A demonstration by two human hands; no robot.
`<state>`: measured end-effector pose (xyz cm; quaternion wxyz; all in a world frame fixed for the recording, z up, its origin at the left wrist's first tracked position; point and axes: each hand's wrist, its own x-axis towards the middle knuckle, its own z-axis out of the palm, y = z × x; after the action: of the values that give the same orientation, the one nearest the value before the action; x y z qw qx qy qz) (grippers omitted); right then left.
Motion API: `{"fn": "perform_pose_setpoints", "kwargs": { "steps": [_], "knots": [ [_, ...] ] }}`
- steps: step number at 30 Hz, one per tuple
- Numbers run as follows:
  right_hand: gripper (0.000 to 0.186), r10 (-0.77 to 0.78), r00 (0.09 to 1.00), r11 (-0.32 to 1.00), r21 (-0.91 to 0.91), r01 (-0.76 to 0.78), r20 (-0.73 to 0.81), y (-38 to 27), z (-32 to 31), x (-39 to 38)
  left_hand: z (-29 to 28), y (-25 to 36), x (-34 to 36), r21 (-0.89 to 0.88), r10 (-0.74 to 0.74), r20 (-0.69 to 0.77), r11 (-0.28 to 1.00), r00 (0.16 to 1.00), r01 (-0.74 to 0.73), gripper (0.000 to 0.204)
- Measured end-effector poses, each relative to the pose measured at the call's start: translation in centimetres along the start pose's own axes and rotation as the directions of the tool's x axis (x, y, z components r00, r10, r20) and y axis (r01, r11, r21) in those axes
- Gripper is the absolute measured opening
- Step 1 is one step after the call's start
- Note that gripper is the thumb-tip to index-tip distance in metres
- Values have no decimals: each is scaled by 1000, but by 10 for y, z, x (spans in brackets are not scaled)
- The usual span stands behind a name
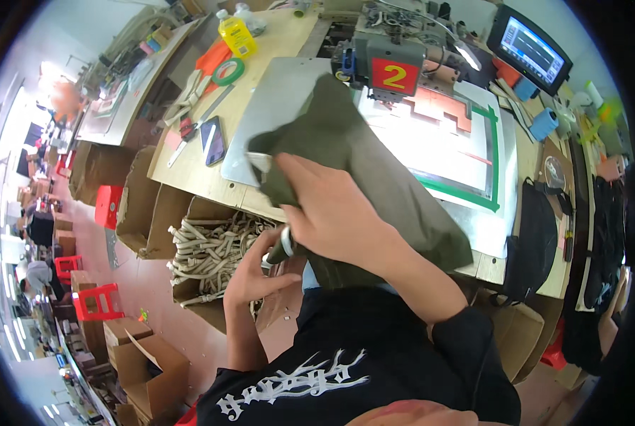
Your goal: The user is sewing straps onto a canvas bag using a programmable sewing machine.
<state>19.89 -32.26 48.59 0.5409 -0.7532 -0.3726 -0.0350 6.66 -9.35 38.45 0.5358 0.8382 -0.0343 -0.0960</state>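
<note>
A large olive-green fabric piece (374, 163) hangs over the near table edge, partly blurred. My right hand (335, 213) lies across its left part, with fingers and thumb closed on the cloth. Beside the fingertips a small white patch (259, 162) shows at the fabric's edge. Lower down, a rolled corner of the cloth carries a white band (287, 241). My left hand (253, 277) is at this corner, thumb spread away from its fingers. Its fingertips seem to touch the roll; a gap shows between thumb and cloth.
Behind the fabric stands a machine head with a red plate (394, 74), over a green-taped frame (498, 156). A phone (213, 140), scissors (182, 138), green tape (228, 72) and a yellow bottle (237, 34) lie or stand left. Below is a carton of cream straps (211, 248); a black bag (530, 241) hangs right.
</note>
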Motion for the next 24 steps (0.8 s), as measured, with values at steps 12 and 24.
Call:
{"fn": "perform_pose_setpoints", "kwargs": {
  "steps": [12, 24],
  "knots": [
    [24, -454, 878, 691, 562, 455, -152, -84, -21, 52, 87, -136, -21, -482, -74, 83, 870, 994, 105, 37],
    [39, -53, 559, 693, -434, -576, -827, 133, -299, -212, 300, 70, 63, -50, 330, 733, 899, 596, -436, 46]
  ]
}}
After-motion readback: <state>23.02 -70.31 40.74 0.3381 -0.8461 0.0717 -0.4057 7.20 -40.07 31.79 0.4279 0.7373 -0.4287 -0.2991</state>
